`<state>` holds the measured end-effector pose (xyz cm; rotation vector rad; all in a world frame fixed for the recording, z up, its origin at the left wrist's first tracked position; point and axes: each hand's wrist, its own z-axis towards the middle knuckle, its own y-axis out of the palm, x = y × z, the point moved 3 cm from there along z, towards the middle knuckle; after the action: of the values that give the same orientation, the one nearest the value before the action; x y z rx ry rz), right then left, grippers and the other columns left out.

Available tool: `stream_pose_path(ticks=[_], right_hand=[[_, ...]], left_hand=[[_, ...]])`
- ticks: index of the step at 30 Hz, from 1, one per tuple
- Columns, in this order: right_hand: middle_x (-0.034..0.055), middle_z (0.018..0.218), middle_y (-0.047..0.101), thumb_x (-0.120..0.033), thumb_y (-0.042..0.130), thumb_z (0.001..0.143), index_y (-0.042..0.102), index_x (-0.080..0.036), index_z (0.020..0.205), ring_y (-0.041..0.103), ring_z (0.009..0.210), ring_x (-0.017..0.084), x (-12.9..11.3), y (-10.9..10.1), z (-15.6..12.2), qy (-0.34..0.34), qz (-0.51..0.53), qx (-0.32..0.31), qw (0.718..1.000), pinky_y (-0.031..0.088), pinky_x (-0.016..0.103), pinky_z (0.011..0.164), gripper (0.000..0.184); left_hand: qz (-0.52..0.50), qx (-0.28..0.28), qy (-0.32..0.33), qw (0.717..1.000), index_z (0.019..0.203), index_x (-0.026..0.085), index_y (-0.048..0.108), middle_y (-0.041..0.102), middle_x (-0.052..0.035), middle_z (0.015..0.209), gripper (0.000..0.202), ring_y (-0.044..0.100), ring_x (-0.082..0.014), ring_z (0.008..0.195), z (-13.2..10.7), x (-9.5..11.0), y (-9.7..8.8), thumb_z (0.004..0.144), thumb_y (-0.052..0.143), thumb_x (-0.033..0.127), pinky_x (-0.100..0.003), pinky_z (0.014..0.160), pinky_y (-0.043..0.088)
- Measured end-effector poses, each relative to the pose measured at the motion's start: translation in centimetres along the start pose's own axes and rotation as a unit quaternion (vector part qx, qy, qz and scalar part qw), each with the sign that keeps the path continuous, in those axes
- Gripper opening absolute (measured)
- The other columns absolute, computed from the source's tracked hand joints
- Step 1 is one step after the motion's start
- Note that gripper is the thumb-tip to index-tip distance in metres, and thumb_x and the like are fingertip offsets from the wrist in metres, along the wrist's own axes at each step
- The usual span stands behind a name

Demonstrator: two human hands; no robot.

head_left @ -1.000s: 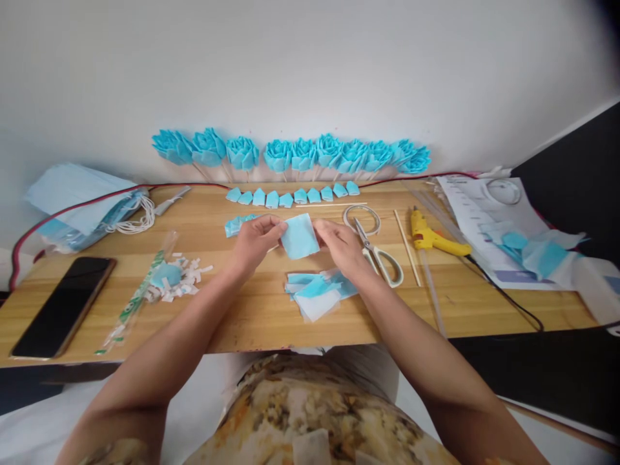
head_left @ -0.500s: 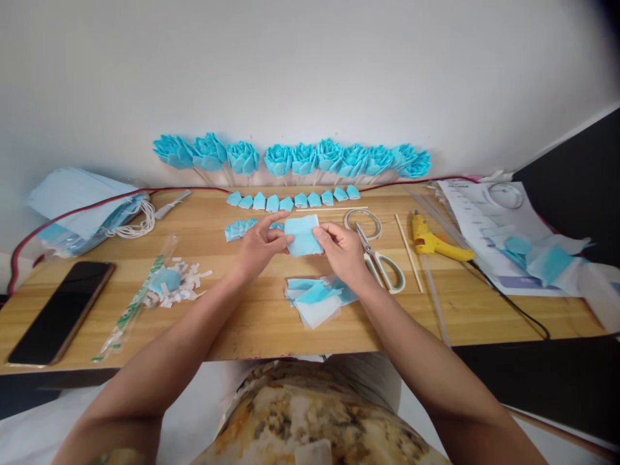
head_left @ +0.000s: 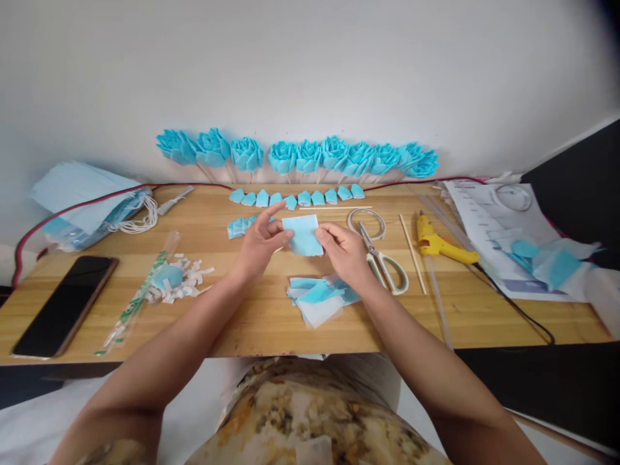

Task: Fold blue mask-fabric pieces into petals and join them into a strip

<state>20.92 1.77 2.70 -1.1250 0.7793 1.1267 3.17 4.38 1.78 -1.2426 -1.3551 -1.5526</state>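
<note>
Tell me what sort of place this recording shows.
Probably a small craft workspace, perhaps at home: a wooden table holds scissors and a yellow glue gun, with a row of blue artificial flowers along the wall behind.

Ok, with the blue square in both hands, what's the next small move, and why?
I'd probably fold one upper corner of the blue square inward: the left hand and right hand pinch its opposite sides, its upper corners look unfolded, and several small pieces in the row beyond it have pointed tops.
</note>
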Motion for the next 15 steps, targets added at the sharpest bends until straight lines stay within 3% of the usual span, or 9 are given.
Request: stream_pose_path(ticks=[4,8,15], right_hand=[[-0.0014,0.062,0.054,-0.051,0.047,0.099,0.054,-0.021,0.068,0.053,0.062,0.013,-0.12,-0.01,0.02,-0.003,0.013,-0.007,1.000,0.042,0.026,0.062,0.044],[-0.0029,0.060,0.054,-0.051,0.057,0.094,0.056,-0.022,0.070,0.053,0.058,0.013,0.39,0.06,0.06,0.026,0.022,0.014,0.999,0.042,0.026,0.057,0.038],[-0.0031,0.060,0.052,-0.047,0.058,0.093,0.057,-0.022,0.071,0.050,0.057,0.012,0.82,0.08,0.06,0.022,-0.002,0.028,0.999,0.041,0.026,0.056,0.033]], left_hand=[[0.063,0.013,0.040,0.997,0.136,0.022,0.056,0.060,0.0044,0.072,0.070,0.052,-0.0100,0.063,-0.45,0.49,0.33,0.071,0.080,0.025,-0.024,0.061,0.043],[0.091,0.009,0.051,0.994,0.136,0.024,0.055,0.058,0.0046,0.069,0.069,0.048,-0.0103,0.060,-0.71,0.48,0.65,0.072,0.079,0.026,-0.024,0.057,0.039],[0.048,0.030,0.040,0.998,0.142,0.024,0.050,0.062,0.0013,0.076,0.064,0.058,-0.0141,0.073,-0.34,-0.03,0.01,0.084,0.070,0.041,-0.031,0.076,0.050]])
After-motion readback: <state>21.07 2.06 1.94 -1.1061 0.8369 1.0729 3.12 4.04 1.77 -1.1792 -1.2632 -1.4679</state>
